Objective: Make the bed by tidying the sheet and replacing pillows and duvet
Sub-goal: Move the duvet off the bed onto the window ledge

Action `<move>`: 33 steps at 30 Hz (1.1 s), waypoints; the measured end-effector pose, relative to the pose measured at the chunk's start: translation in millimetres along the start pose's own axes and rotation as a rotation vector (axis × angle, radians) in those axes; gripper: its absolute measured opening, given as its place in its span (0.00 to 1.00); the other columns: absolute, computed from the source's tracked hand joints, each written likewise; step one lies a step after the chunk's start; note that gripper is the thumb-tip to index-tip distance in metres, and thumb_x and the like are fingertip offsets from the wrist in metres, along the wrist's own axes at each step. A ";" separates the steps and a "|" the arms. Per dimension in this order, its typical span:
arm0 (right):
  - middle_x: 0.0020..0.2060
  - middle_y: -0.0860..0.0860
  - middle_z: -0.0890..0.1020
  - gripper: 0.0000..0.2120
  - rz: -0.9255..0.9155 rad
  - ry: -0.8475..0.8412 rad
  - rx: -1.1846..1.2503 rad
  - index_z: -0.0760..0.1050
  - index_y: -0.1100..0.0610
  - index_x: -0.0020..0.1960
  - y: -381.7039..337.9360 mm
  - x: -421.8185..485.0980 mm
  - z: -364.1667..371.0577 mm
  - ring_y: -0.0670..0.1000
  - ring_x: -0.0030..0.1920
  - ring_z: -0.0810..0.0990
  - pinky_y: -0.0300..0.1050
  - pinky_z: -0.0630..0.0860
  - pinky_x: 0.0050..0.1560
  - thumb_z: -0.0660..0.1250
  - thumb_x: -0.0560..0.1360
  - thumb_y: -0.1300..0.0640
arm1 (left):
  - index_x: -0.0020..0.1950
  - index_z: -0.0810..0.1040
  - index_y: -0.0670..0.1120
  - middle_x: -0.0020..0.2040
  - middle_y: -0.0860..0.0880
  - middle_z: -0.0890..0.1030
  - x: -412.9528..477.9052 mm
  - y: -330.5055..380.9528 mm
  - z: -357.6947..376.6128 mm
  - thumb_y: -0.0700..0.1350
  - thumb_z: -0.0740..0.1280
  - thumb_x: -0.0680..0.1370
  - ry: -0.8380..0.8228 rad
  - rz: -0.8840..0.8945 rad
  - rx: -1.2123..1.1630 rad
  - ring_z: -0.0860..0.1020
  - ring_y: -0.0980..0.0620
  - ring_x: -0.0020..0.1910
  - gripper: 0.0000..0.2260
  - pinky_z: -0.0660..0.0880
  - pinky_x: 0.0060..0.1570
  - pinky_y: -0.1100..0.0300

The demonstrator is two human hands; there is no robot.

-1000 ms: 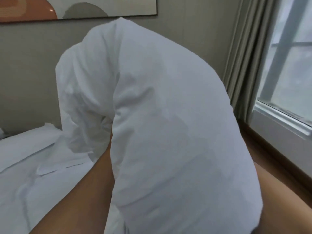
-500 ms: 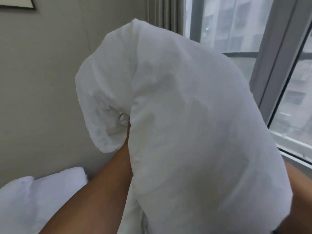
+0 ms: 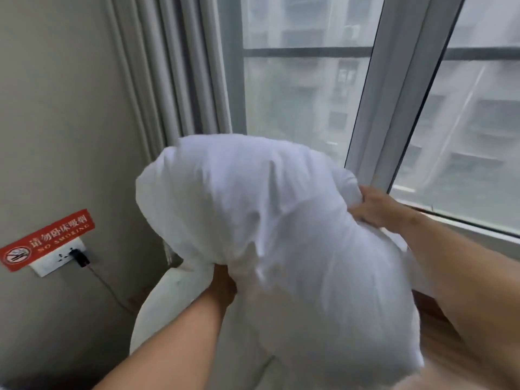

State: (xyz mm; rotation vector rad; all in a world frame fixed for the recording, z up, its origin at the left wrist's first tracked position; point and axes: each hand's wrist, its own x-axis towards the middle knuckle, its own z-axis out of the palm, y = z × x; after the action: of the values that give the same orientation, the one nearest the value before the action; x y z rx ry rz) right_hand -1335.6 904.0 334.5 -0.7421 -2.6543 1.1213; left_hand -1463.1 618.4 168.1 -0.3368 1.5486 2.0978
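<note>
White pillow (image 3: 281,235) held by both hands, seemingly slanting up-left.

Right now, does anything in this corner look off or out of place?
Nothing damaged or spilled. The red no-smoking sign sits tilted on the wall, overlapping the white socket plate. Both hands, left hand and right hand, hold the pillow up by the window.
</note>
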 end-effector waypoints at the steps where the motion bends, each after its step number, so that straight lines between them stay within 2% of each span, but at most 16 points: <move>1: 0.57 0.48 0.83 0.28 0.041 -0.053 -0.036 0.79 0.48 0.62 10.5 -3.8 11.9 0.52 0.58 0.81 0.48 0.77 0.58 0.79 0.64 0.43 | 0.65 0.75 0.37 0.40 0.46 0.80 1.1 -14.1 -7.6 0.47 0.57 0.86 0.012 -0.067 -0.118 0.75 0.48 0.35 0.16 0.75 0.34 0.58; 2: 0.63 0.48 0.81 0.32 0.074 -0.108 -0.087 0.75 0.47 0.69 20.1 -10.6 29.4 0.53 0.64 0.78 0.49 0.73 0.65 0.79 0.67 0.42 | 0.63 0.77 0.38 0.40 0.45 0.79 12.9 -34.1 -15.5 0.52 0.59 0.85 0.017 -0.158 -0.159 0.74 0.46 0.36 0.19 0.74 0.37 0.57; 4: 0.75 0.47 0.69 0.40 0.031 -0.099 -0.157 0.63 0.43 0.78 28.4 -31.0 63.8 0.51 0.73 0.69 0.47 0.63 0.74 0.74 0.71 0.37 | 0.64 0.79 0.41 0.46 0.41 0.81 10.8 -55.4 -25.9 0.63 0.68 0.77 -0.029 -0.271 0.147 0.78 0.43 0.41 0.28 0.77 0.42 0.55; 7: 0.81 0.44 0.51 0.55 -0.127 -0.095 -0.319 0.47 0.32 0.79 22.5 -70.8 115.7 0.48 0.80 0.49 0.54 0.52 0.79 0.65 0.58 0.18 | 0.60 0.76 0.47 0.51 0.47 0.80 2.8 -36.0 -41.7 0.51 0.67 0.81 -0.180 -0.253 0.857 0.79 0.46 0.45 0.11 0.79 0.40 0.57; 9: 0.80 0.42 0.41 0.59 -0.151 -0.077 -0.475 0.37 0.28 0.76 26.8 -85.9 142.2 0.50 0.80 0.41 0.61 0.49 0.78 0.60 0.54 0.14 | 0.65 0.75 0.49 0.56 0.49 0.79 -6.7 9.1 -54.3 0.46 0.69 0.79 -0.322 -0.183 1.342 0.78 0.48 0.48 0.14 0.80 0.45 0.54; 11: 0.78 0.39 0.35 0.58 -0.138 -0.089 -0.483 0.33 0.25 0.74 40.5 -86.2 156.3 0.50 0.80 0.37 0.61 0.46 0.79 0.61 0.54 0.14 | 0.53 0.83 0.47 0.46 0.50 0.82 3.3 57.8 -59.1 0.45 0.70 0.74 -0.302 0.032 1.598 0.80 0.50 0.40 0.09 0.80 0.41 0.56; 12: 0.77 0.37 0.33 0.57 -0.129 -0.090 -0.479 0.32 0.25 0.73 46.7 -82.6 158.2 0.49 0.80 0.36 0.60 0.44 0.79 0.61 0.54 0.14 | 0.40 0.82 0.48 0.37 0.53 0.81 7.5 82.1 -54.9 0.46 0.69 0.70 -0.271 0.179 1.607 0.78 0.51 0.36 0.03 0.77 0.36 0.57; 13: 0.76 0.36 0.31 0.57 -0.128 -0.087 -0.475 0.31 0.24 0.72 53.1 -78.6 159.4 0.49 0.80 0.35 0.59 0.43 0.79 0.61 0.54 0.14 | 0.33 0.77 0.48 0.31 0.55 0.78 11.1 100.5 -46.8 0.49 0.67 0.67 -0.193 0.383 1.551 0.76 0.51 0.34 0.05 0.72 0.32 0.58; 15: 0.77 0.37 0.31 0.57 -0.134 -0.080 -0.473 0.30 0.25 0.72 62.9 -71.6 162.0 0.49 0.80 0.35 0.58 0.43 0.79 0.60 0.54 0.14 | 0.41 0.79 0.51 0.42 0.56 0.79 16.2 113.2 -21.4 0.57 0.65 0.66 -0.113 0.851 1.325 0.76 0.52 0.44 0.11 0.70 0.42 0.63; 17: 0.78 0.39 0.32 0.58 -0.147 -0.104 -0.489 0.30 0.27 0.73 69.2 -69.0 166.6 0.48 0.80 0.34 0.59 0.43 0.79 0.60 0.55 0.14 | 0.68 0.74 0.60 0.69 0.52 0.71 21.3 101.3 5.9 0.69 0.65 0.68 -0.251 1.080 1.259 0.68 0.50 0.68 0.30 0.64 0.67 0.55; 19: 0.78 0.39 0.32 0.58 -0.166 -0.129 -0.475 0.30 0.28 0.74 78.6 -65.8 169.7 0.47 0.79 0.32 0.59 0.42 0.79 0.60 0.56 0.14 | 0.78 0.52 0.70 0.82 0.56 0.46 39.4 72.0 24.9 0.80 0.57 0.66 -0.398 0.948 1.536 0.44 0.49 0.81 0.42 0.46 0.76 0.40; 21: 0.78 0.38 0.32 0.59 -0.165 -0.163 -0.472 0.32 0.28 0.75 94.8 -60.1 169.1 0.46 0.79 0.31 0.58 0.40 0.79 0.60 0.55 0.13 | 0.76 0.39 0.73 0.81 0.58 0.35 61.6 39.0 31.9 0.85 0.46 0.64 -0.465 0.805 1.774 0.34 0.46 0.80 0.44 0.39 0.74 0.32; 24: 0.78 0.37 0.34 0.58 -0.131 -0.218 -0.487 0.36 0.29 0.76 125.5 -44.5 170.5 0.46 0.79 0.33 0.58 0.40 0.79 0.59 0.55 0.13 | 0.77 0.36 0.71 0.82 0.56 0.36 92.5 -12.4 28.7 0.84 0.35 0.64 -0.418 0.785 1.850 0.36 0.43 0.81 0.43 0.38 0.73 0.31; 29: 0.80 0.40 0.50 0.53 -0.075 -0.314 -0.431 0.40 0.29 0.76 181.2 10.2 209.6 0.46 0.80 0.46 0.47 0.45 0.79 0.57 0.58 0.13 | 0.80 0.49 0.66 0.83 0.53 0.47 151.2 -92.2 29.3 0.79 0.34 0.71 -0.290 0.647 1.888 0.48 0.39 0.81 0.40 0.42 0.72 0.28; 31: 0.79 0.42 0.59 0.51 -0.016 -0.317 -0.311 0.45 0.29 0.75 199.9 40.8 222.6 0.46 0.79 0.55 0.42 0.51 0.78 0.56 0.58 0.13 | 0.81 0.44 0.65 0.83 0.55 0.43 179.3 -100.5 44.3 0.77 0.30 0.70 -0.281 0.537 1.955 0.43 0.39 0.81 0.40 0.39 0.71 0.28; 33: 0.77 0.42 0.64 0.53 0.023 -0.298 -0.219 0.51 0.33 0.77 211.7 61.0 225.9 0.45 0.77 0.60 0.40 0.55 0.76 0.55 0.56 0.13 | 0.80 0.41 0.64 0.82 0.56 0.42 192.2 -96.7 60.2 0.76 0.35 0.72 -0.312 0.444 2.027 0.41 0.39 0.80 0.38 0.38 0.70 0.29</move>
State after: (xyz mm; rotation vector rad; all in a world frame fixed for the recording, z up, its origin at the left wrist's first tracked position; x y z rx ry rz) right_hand -1383.4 919.0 23.0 -0.6899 -3.0642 1.0278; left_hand -1567.3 744.6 16.1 1.0115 2.6271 -0.0868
